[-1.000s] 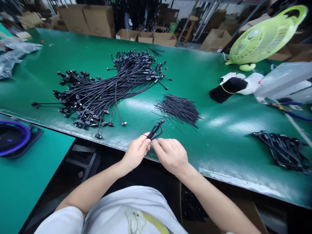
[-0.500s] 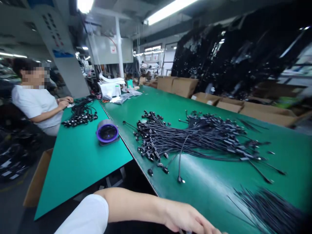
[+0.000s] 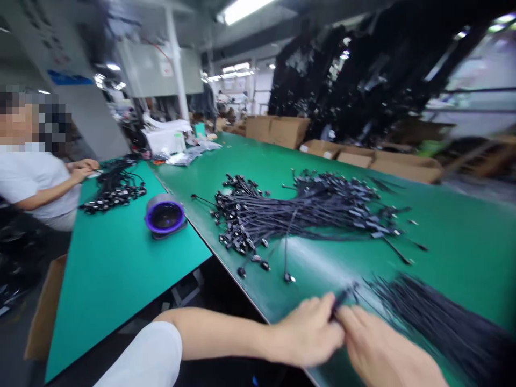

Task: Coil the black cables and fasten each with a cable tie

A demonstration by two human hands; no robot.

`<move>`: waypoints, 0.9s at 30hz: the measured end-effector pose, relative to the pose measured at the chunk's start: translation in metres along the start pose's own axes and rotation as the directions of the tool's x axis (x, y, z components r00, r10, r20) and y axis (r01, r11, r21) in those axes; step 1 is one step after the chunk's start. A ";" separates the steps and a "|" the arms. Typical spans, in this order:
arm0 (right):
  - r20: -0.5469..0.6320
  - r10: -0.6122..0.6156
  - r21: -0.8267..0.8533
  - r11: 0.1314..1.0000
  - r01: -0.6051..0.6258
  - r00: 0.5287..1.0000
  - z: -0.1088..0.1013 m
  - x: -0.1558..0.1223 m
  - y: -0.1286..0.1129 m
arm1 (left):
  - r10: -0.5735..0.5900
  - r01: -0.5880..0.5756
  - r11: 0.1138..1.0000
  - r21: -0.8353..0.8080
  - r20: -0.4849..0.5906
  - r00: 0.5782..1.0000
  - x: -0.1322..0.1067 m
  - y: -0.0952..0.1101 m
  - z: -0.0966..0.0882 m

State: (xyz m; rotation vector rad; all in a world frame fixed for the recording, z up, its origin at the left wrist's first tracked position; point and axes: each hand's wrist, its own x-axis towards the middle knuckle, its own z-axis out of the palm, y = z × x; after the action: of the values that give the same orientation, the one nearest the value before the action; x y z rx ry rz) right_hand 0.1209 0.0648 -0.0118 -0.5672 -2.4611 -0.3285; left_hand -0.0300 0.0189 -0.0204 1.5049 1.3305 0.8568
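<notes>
My left hand point(image 3: 308, 332) and my right hand point(image 3: 381, 344) meet over the near edge of the green table point(image 3: 455, 242). Both are closed, with fingers pressed together around a dark, motion-blurred piece that looks like a black cable point(image 3: 342, 302). Its far end sticks out past the fingertips; the rest is hidden in the hands. Just right of them lies a bundle of thin black cables point(image 3: 439, 322). Farther off, a large pile of black cables with plug ends point(image 3: 298, 212) spreads across the table, and one loose cable end points toward me.
On the left green table point(image 3: 121, 269) stands a round grey fan with a purple rim point(image 3: 165, 216). A co-worker in a white shirt point(image 3: 36, 183) handles black cables point(image 3: 115, 188) there. Cardboard boxes point(image 3: 278, 131) line the far edge. A dark gap separates the two tables.
My right hand has come into view and joined my left at the dark piece. My left hand has risen slightly. The view has turned a little to the right.
</notes>
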 end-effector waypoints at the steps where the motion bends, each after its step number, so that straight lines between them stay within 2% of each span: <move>1: -0.005 0.169 0.044 0.985 -0.169 0.986 -0.005 0.005 -0.006 | 0.049 -0.053 0.997 -0.054 -0.066 0.997 0.001 0.005 -0.003; 3: 0.031 0.460 0.248 0.856 -0.453 0.887 -0.009 0.012 -0.020 | 0.135 -0.165 0.968 -0.188 -0.163 0.977 -0.001 0.013 -0.007; 4: 0.060 0.553 0.371 0.761 -0.533 0.831 -0.008 0.013 -0.025 | 0.173 -0.214 0.960 -0.179 -0.217 0.961 -0.005 0.015 -0.010; 6: 0.179 0.620 0.558 0.576 -0.598 0.764 -0.006 0.009 -0.030 | 0.289 -0.307 0.950 -0.057 -0.215 0.933 -0.018 0.017 -0.016; 8: 0.274 0.621 0.600 0.487 -0.635 0.735 -0.009 0.001 -0.029 | 0.357 -0.355 0.934 0.031 -0.088 0.930 -0.034 0.015 -0.024; 10: 0.276 0.636 0.543 0.514 -0.663 0.720 -0.017 -0.008 -0.026 | 0.346 -0.350 0.936 0.029 0.089 0.934 -0.044 0.009 -0.026; 11: 0.233 0.643 0.497 0.566 -0.657 0.730 -0.021 -0.010 -0.026 | 0.310 -0.313 0.950 -0.002 0.159 0.938 -0.045 0.004 -0.025; 12: 0.175 0.622 0.452 0.638 -0.623 0.763 -0.026 -0.012 -0.029 | 0.256 -0.251 0.967 -0.049 0.203 0.945 -0.044 0.000 -0.023; 14: 0.093 0.501 0.354 0.791 -0.499 0.861 -0.031 -0.014 -0.039 | 0.112 -0.070 0.978 -0.199 0.209 0.972 -0.035 -0.008 -0.017; 15: 0.084 0.420 0.300 0.854 -0.425 0.904 -0.032 -0.014 -0.045 | 0.029 0.029 0.956 -0.293 0.192 0.981 -0.029 -0.010 -0.015; 17: 0.117 0.297 0.227 0.921 -0.317 0.948 -0.029 -0.015 -0.056 | -0.073 0.135 0.885 -0.445 0.155 0.985 -0.020 -0.007 -0.018; 19: 0.152 0.283 0.208 0.927 -0.310 0.947 -0.025 -0.018 -0.059 | -0.021 0.079 0.877 -0.474 0.126 0.992 -0.019 0.001 -0.024; 21: 0.161 0.342 0.225 0.901 -0.372 0.926 -0.022 -0.022 -0.053 | 0.132 -0.060 0.921 -0.386 0.161 0.978 -0.026 0.009 -0.029; 23: 0.143 0.421 0.201 0.874 -0.443 0.896 -0.021 -0.024 -0.042 | 0.206 -0.147 0.954 -0.261 0.212 0.955 -0.035 0.010 -0.026; 24: 0.125 0.449 0.179 0.867 -0.465 0.885 -0.022 -0.024 -0.037 | 0.194 -0.154 0.966 -0.207 0.191 0.962 -0.038 0.008 -0.022; 27: 0.076 0.485 0.171 0.854 -0.491 0.871 -0.027 -0.022 -0.031 | 0.095 -0.104 0.975 -0.194 -0.055 0.994 -0.039 -0.005 -0.006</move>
State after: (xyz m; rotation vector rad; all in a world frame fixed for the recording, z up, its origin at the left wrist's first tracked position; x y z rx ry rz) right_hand 0.1364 0.0212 -0.0065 -1.0878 -2.2389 0.1166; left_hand -0.0441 -0.0184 -0.0202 1.4123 1.1733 1.0607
